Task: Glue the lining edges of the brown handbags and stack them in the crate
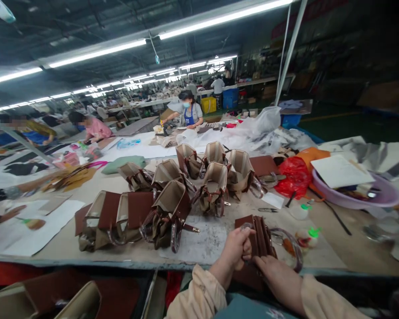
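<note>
A brown handbag (263, 235) lies at the table's front edge, directly before me, its folded side panels facing up. Its plastic-wrapped handle (298, 250) loops out to the right. My left hand (236, 249) is closed at the bag's left side, its fingers curled together; what they hold is hidden. From the right, my right hand (281, 278) grips the bag's near edge, with the fingertips on the brown panel. Several open brown and beige handbags (171, 206) stand to the left and beyond, with wrapped handles.
Small bottles with green caps (310, 238) stand to the right, near thread snips (267, 210). Farther right are a red plastic bag (293, 176) and a purple basin (352, 197). A co-worker's hand (9, 213) reaches in at left. More bags (53, 294) sit below the table edge.
</note>
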A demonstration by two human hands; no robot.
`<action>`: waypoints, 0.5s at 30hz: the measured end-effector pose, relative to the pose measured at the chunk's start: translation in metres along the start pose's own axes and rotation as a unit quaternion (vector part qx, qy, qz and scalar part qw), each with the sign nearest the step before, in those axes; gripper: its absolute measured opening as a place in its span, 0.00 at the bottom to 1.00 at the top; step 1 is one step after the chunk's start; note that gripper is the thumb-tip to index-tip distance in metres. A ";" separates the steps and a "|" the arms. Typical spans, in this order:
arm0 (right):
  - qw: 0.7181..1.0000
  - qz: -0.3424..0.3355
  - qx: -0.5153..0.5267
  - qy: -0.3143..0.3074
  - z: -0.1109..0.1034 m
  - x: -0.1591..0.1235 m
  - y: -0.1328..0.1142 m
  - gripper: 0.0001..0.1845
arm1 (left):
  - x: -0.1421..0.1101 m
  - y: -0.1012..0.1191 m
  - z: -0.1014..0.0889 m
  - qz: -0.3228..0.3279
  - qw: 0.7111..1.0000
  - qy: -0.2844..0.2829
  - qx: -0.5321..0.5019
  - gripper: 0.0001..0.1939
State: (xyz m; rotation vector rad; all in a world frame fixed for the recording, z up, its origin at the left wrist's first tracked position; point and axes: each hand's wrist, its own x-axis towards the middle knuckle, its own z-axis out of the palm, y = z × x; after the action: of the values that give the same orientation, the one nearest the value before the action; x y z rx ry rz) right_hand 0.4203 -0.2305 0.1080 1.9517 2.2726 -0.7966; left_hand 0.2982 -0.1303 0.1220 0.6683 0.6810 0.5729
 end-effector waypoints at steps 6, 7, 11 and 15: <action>0.999 0.037 -0.009 -0.019 -0.008 0.011 0.000 0.22 | -0.006 -0.003 -0.004 0.001 1.000 -0.016 0.026 0.27; 0.999 0.037 -0.019 -0.022 -0.012 0.011 0.000 0.20 | -0.006 -0.002 -0.004 0.000 0.999 -0.018 0.031 0.26; 0.998 0.012 -0.066 -0.023 -0.032 0.013 0.000 0.15 | -0.007 0.000 -0.005 -0.008 0.999 -0.031 0.042 0.23; 0.994 0.013 -0.110 -0.012 -0.049 0.022 0.001 0.12 | -0.007 0.003 -0.005 -0.008 0.998 -0.038 0.050 0.20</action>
State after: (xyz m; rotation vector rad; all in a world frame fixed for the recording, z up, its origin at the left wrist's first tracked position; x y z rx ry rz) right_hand 0.4310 -0.1902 0.1426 1.8589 2.2104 -0.5384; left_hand 0.2892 -0.1315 0.1234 0.7737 0.6466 0.4989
